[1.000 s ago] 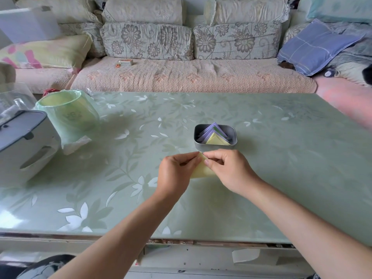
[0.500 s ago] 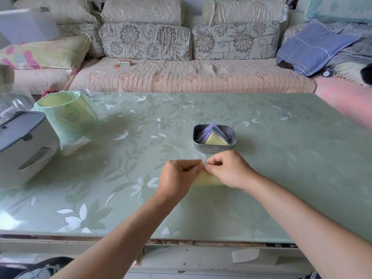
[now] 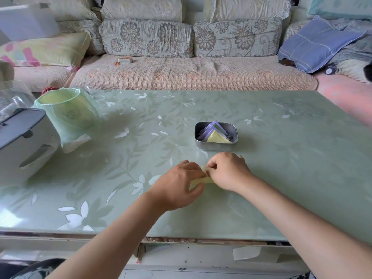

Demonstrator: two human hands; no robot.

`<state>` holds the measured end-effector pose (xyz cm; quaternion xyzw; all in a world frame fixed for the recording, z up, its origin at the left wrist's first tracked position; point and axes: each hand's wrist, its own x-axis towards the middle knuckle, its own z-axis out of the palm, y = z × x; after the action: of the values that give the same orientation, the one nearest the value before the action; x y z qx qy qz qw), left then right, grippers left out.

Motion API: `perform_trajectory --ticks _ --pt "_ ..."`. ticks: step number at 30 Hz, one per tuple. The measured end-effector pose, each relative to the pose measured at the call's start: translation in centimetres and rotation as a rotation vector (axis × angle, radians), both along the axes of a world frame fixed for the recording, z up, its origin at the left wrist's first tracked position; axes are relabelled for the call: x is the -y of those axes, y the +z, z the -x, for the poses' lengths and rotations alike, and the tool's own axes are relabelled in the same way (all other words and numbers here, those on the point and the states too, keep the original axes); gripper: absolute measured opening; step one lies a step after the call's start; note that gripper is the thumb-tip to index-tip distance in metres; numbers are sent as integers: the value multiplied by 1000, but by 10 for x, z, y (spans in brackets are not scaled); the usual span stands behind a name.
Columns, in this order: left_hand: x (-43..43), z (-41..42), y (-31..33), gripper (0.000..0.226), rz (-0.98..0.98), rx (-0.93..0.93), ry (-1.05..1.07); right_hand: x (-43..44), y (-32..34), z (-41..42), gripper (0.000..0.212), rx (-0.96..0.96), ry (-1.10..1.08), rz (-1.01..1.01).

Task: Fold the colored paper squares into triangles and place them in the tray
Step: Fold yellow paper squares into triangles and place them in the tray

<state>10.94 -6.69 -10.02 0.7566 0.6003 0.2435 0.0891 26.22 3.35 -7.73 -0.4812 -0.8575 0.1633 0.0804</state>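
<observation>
Head view, looking forward and down. Shows a pale green counter (image 3: 281, 158) printed with white leaves and flowers.

Near its front middle, on the near side of the tray: both hands close together, knuckles almost touching.
- Left hand (image 3: 179, 184): fingers curled, pinching the left part of a yellow paper (image 3: 203, 180).
- Right hand (image 3: 227, 170): fingers curled too, thumb and fingertips nipping the paper's upper edge.
- Between the hands: only a narrow strip of the yellow paper on show, low over the counter. Cannot tell whether it lies flat or how far it is folded.

Just beyond the hands, apart from them: a small grey metal tray (image 3: 213, 147) with rounded corners, standing on the counter. Holds a stack of folded triangles (image 3: 217, 136), purple ones behind with a green edge among them, a yellow one in front, points toward the far side.

At the counter's left:
- A round bin (image 3: 68, 113) lined with a green bag.
- Beside it, at the edge of the picture, a white and grey appliance (image 3: 22, 141).

Behind the counter:
- A sofa (image 3: 191, 71) with flowered cushions.
- A small box (image 3: 125, 60) on its seat.
- A blue checked pillow (image 3: 318, 41) at the right.
</observation>
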Motion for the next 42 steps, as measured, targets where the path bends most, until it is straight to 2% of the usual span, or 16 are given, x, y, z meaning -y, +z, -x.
perform_trajectory --ticks 4,7,9,12,16,22,25,30,34,38,42 --pt "0 2 -2 39 3 -72 -22 4 -1 3 13 22 15 -146" --pt "4 1 -1 42 -4 -116 -31 6 0 -1 28 28 82 -228" --pt "6 1 -1 46 -9 -153 -35 7 1 -6 25 25 176 -276" --pt "9 0 -3 52 -30 -234 -38 12 2 -14 22 87 264 -255" --pt "13 -4 -3 60 -70 -353 -32 16 0 -18 24 108 260 -214" --pt "22 -4 -4 54 -228 -484 -60 19 3 -23 30 130 239 -155" --pt "25 -7 -5 46 -247 -466 -93 19 3 -23 31 133 236 -148" --pt "28 -12 -10 45 -155 -305 -42 24 1 -24 31 143 242 -207" --pt "29 -11 -14 44 -162 -287 -43 30 -5 -29 13 13 293 -379" --pt "29 -12 -17 43 -150 -292 -57 36 -12 -34 7 32 372 -498" --pt "30 -14 -15 43 -161 -290 -37 44 -12 -39 27 74 358 -503"
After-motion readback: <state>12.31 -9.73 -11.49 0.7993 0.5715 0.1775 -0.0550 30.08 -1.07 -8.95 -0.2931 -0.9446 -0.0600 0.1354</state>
